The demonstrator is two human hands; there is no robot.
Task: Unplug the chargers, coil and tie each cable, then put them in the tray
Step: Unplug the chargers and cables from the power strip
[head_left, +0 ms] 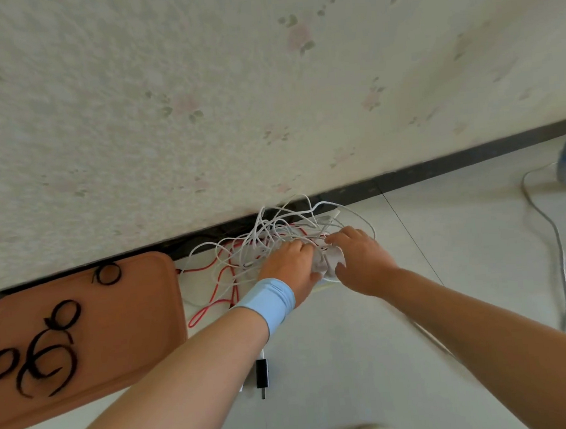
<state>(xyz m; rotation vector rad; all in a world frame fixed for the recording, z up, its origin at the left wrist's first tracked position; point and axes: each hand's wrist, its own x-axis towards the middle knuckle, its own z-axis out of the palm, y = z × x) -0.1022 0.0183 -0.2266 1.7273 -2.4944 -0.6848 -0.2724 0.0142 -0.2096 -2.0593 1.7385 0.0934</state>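
The wall (265, 97) and the tray (130, 311) edge hem in the tangled cables (269, 235); open floor (446, 235) lies to the right. The left hand (290, 264) and the right hand (359, 259) both grip a white block (332, 261), which is mostly hidden.

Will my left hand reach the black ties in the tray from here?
Probably yes: the black ties lie uncovered in the tray, just left of the left hand, with only loose cables between.

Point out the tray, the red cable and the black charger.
tray (131, 327): head view, bare part of its bottom.
red cable (201, 312): head view, loop on the floor.
black charger (262, 373): head view, middle of its body.
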